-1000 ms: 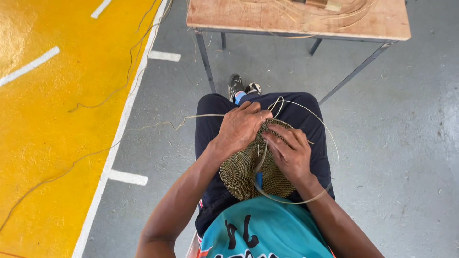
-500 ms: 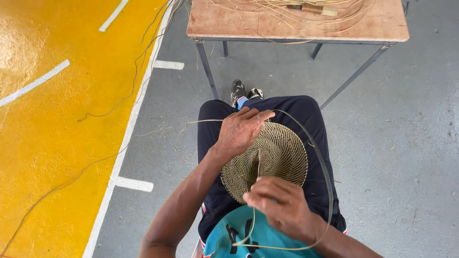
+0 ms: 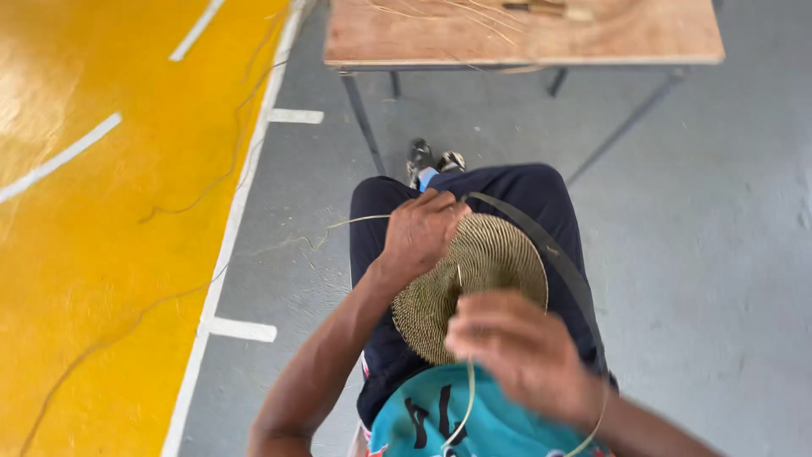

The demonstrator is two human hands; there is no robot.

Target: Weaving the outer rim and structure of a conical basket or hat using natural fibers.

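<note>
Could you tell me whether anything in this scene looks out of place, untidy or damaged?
Only loose material. A long thin strand trails across the yellow floor, and stray fibres lie scattered on the wooden table. The woven disc under the left hand looks intact; the right hand is blurred.

Right hand (image 3: 523,351) now nearer, strand (image 3: 463,404) taut.

The round tan woven-fibre disc (image 3: 474,279) looks rough and matt. Plywood tabletop (image 3: 524,38) is bare, and the yellow painted floor (image 3: 93,254) is pretty glossy.
</note>
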